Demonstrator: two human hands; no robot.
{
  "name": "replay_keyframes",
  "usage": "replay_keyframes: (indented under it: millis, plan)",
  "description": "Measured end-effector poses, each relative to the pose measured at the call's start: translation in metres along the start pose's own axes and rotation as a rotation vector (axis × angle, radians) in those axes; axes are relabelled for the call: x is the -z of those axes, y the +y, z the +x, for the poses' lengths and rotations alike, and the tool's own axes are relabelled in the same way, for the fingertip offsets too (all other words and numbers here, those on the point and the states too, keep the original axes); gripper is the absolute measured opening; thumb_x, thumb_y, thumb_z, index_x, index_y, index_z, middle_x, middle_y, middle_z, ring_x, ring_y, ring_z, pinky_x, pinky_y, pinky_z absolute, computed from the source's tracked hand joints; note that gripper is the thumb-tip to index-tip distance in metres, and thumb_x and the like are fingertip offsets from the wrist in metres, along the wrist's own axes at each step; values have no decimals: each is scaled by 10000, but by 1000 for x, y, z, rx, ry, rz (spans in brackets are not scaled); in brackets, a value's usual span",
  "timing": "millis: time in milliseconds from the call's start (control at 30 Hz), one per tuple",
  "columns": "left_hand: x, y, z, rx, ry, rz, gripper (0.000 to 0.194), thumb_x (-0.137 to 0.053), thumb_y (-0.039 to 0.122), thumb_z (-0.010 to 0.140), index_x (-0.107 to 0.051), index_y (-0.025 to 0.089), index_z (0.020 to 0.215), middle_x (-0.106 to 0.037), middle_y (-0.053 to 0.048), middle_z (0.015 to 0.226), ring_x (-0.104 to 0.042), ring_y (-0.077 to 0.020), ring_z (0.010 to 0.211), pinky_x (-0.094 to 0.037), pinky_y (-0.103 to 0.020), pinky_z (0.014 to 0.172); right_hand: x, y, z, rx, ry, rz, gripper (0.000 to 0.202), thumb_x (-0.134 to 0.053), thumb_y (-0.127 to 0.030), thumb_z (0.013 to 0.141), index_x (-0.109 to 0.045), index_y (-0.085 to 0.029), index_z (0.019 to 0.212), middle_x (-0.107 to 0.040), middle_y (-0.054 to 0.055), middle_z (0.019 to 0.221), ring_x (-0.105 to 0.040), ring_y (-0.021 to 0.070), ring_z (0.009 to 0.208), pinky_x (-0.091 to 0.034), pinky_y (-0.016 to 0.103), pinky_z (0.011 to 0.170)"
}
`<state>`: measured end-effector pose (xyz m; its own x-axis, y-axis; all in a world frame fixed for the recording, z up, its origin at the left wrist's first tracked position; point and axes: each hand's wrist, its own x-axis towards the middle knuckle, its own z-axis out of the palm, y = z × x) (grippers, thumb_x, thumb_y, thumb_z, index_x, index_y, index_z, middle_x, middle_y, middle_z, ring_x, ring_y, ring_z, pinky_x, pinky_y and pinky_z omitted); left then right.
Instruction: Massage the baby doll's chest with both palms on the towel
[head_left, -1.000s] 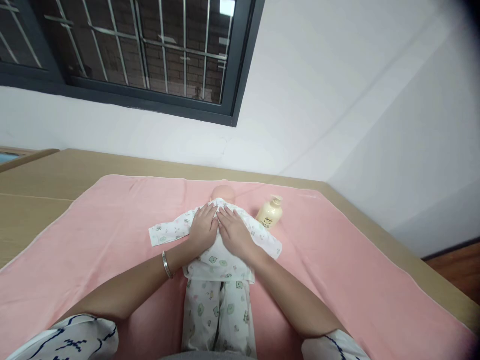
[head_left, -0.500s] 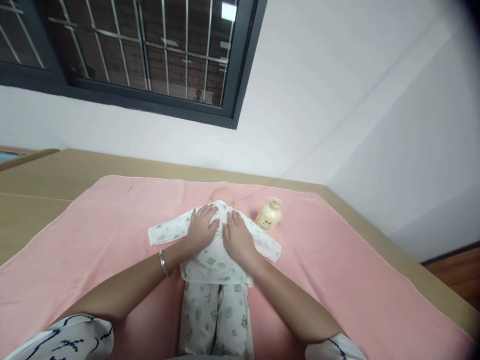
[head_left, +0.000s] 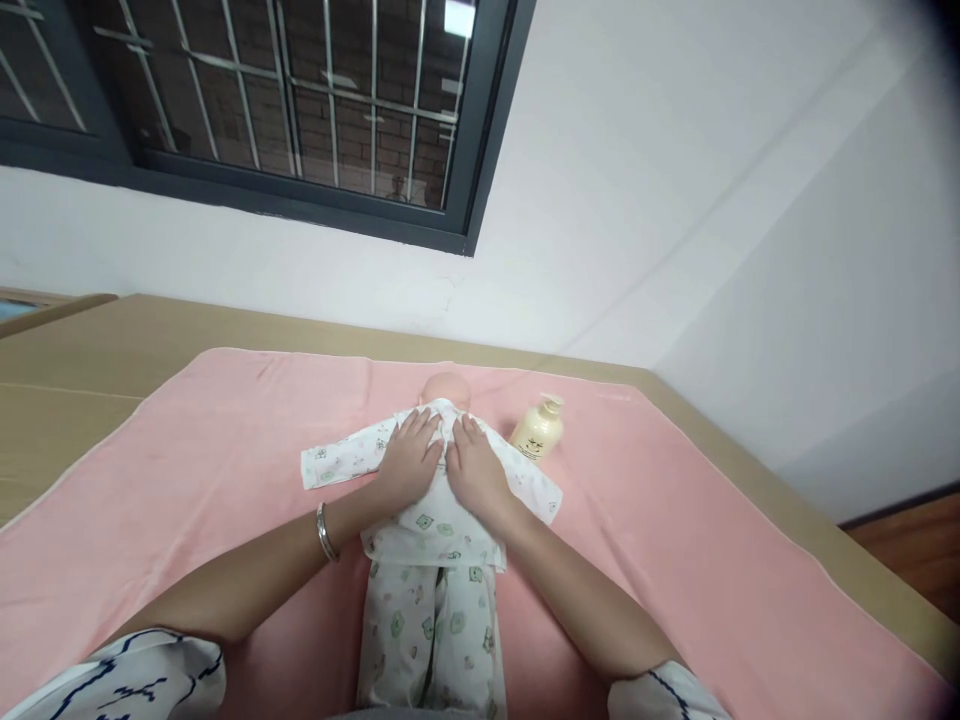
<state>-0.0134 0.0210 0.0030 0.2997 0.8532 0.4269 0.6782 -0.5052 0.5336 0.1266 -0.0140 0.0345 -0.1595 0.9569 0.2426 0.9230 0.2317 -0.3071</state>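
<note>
A baby doll lies stretched out, its bald head (head_left: 445, 388) toward the wall, in a white printed top (head_left: 435, 530) and matching trousers (head_left: 465, 630). My left hand (head_left: 409, 458) rests flat on the left side of the upper chest area of the top, fingers pointing up toward the neck. On the right side lies my right hand (head_left: 478, 470), also flat with fingers stretched out. Neither hand grips anything. Both sleeves of the top spread out sideways. The doll's own hands are not visible.
A cream pump bottle (head_left: 538, 430) stands beside the right sleeve. Underneath everything is a pink mat (head_left: 225, 480) on a tan surface (head_left: 187, 330). A white wall (head_left: 600, 200) and a barred window (head_left: 300, 110) rise behind.
My left hand has shifted slightly to the right, closer to my right hand, and the left sleeve has moved a little with it. My right hand stays nearly in place.
</note>
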Motion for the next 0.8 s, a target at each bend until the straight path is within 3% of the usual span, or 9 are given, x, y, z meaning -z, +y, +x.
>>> replay_keyframes:
  millis: [133,267,400,633,800]
  plan:
    - [5,-10,13,37,-28,15,462,-346,275,942,-473,162,1372,-473,-128,1461,-376,-263,1389,-267,-521,1152,-5,-16,-17,79,7,-24,518,-314,-241,961,-394,-59,1440,-340,188,1525,-216,306,1454,-216,500,1170]
    - [-3,1,-4,37,13,82,493,-347,289,947,-436,108,1398,-427,-173,1483,-322,-305,1414,-267,-515,1150,2,1,3,30,-10,38,504,-272,-350,1003,-436,-104,1412,-358,157,1523,-253,281,1444,-220,491,1165]
    - [-9,13,-19,12,40,84,495,-367,293,944,-416,139,1412,-388,-162,1512,-261,-324,1440,-280,-541,1133,5,14,18,-54,-26,40,509,-277,-387,1005,-391,-143,1437,-335,131,1540,-238,279,1449,-187,538,1158]
    - [5,-7,8,35,-25,17,472,-362,315,948,-468,150,1378,-456,-151,1470,-339,-292,1410,-272,-534,1142,-4,-16,-13,-22,7,-95,558,-314,-308,978,-347,-16,1452,-329,216,1522,-219,315,1452,-212,473,1169]
    - [0,-13,9,49,34,39,479,-373,348,947,-474,153,1374,-475,-145,1454,-376,-285,1386,-269,-509,1152,0,2,6,-29,-25,-23,561,-274,-397,1000,-387,-68,1440,-350,188,1520,-265,316,1434,-222,488,1161]
